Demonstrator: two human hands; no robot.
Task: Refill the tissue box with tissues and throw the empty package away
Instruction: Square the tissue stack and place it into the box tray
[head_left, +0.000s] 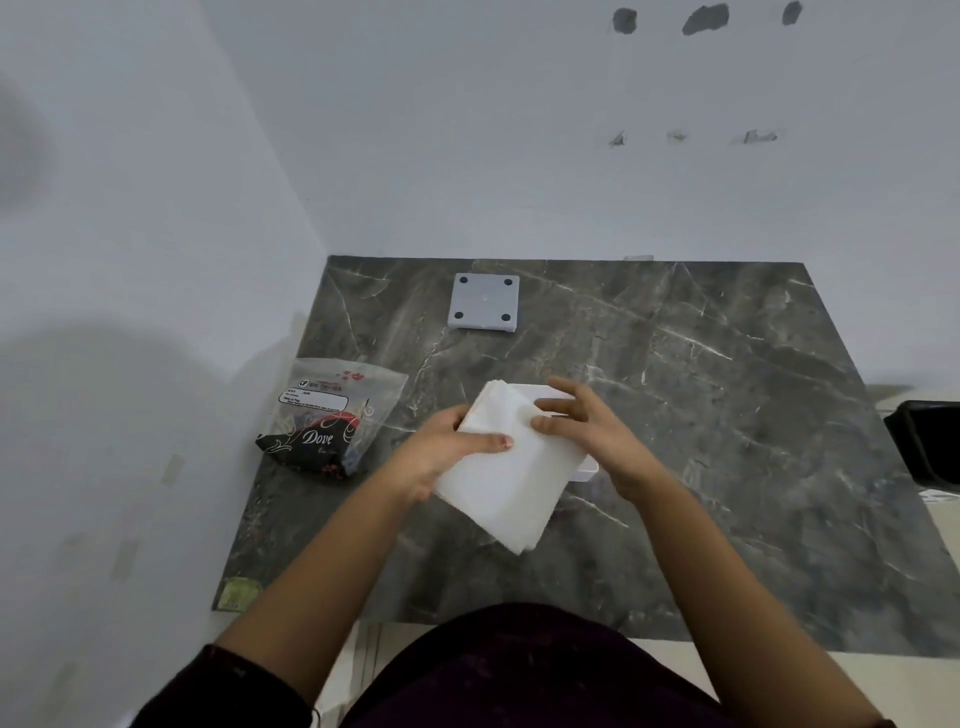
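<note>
My left hand (441, 449) grips the tissue stack (506, 493) over the white tissue box (586, 468), whose contents are hidden. My right hand (592, 431) rests straight fingers on the stack's far edge. One corner points at me.

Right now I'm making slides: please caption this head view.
Left hand grips a white paper tissue stack, right hand touching it, over a white plastic tissue box on a dark marble table.

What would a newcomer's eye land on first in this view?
The white stack of tissues at the middle of the table, gripped by the left hand, with the fingers of the right hand resting on top, over the white tissue box. Next, the dark Dove package lying to its left, and the grey square piece with four black pads at the table's far side.
</note>
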